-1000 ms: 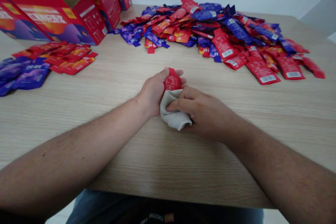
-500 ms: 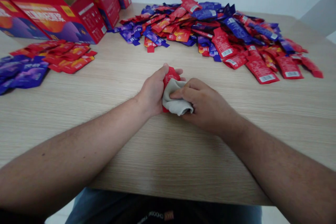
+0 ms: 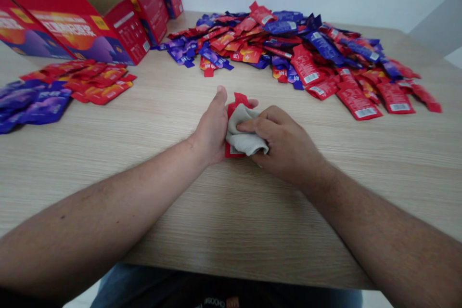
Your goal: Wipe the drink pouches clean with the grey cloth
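Observation:
A red sachet (image 3: 239, 99) lies across the palm and fingers of my left hand (image 3: 212, 130), over the middle of the table. The thumb of that hand points up and away from the sachet, and most of its fingers are hidden. My right hand (image 3: 290, 142) grips a crumpled light grey cloth (image 3: 240, 140), its index finger pressing the cloth onto the face of the sachet. The cloth covers the sachet's middle; its notched top and part of a barcode at the bottom edge show.
Beyond my hands spreads a large heap of red and purple sachets (image 3: 306, 60). At the left lie a group of red sachets (image 3: 97, 79) and a group of purple sachets (image 3: 43, 103). Open red and purple cartons (image 3: 126, 33) stand behind them on the wooden table (image 3: 162, 231).
My left thumb has lifted off the sachet's edge. The cloth has shifted slightly on the sachet, uncovering part of the barcode at its lower end. The camera view has tilted a little.

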`<state>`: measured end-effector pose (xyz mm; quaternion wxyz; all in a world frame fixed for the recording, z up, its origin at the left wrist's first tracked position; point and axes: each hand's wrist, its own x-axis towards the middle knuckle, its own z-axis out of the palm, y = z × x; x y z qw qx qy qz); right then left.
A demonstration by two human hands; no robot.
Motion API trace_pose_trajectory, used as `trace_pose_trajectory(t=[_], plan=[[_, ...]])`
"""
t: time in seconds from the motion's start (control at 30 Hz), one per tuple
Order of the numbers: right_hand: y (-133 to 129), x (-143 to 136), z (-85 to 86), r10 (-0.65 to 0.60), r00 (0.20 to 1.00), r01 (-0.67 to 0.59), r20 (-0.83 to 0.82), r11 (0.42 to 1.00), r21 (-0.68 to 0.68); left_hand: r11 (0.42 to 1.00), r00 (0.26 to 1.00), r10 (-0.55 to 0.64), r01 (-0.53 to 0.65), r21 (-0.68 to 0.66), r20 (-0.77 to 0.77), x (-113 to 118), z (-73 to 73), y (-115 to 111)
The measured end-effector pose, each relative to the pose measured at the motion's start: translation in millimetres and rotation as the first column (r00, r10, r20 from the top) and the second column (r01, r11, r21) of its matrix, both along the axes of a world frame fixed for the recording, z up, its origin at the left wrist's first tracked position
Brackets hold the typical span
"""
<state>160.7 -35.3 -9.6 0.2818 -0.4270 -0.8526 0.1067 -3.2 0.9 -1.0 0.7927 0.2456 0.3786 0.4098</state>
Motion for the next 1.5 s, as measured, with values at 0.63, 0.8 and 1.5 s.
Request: trace_pose_trajectory(t=[0.63, 0.8, 1.5], plan=[[10, 12, 10.8, -0.105, 0.993, 0.110, -0.059, 0.989, 0.100, 0.995, 0.999, -0.048, 0.046, 0.089, 0.024, 11, -1.7, -9], [11, 14, 9.0, -0.140, 0.987, 0.146, -0.077, 0.986, 0.077, 0.995, 0.996, -0.086, 0.085, 0.055, 0.013, 11, 6.5, -10], [-12, -1, 11.6, 0.149, 0.983, -0.133, 0.110, 0.982, -0.137, 0.999, 0.999, -0.031, 0.032, 0.030, -0.031, -3, -7.2, -1]])
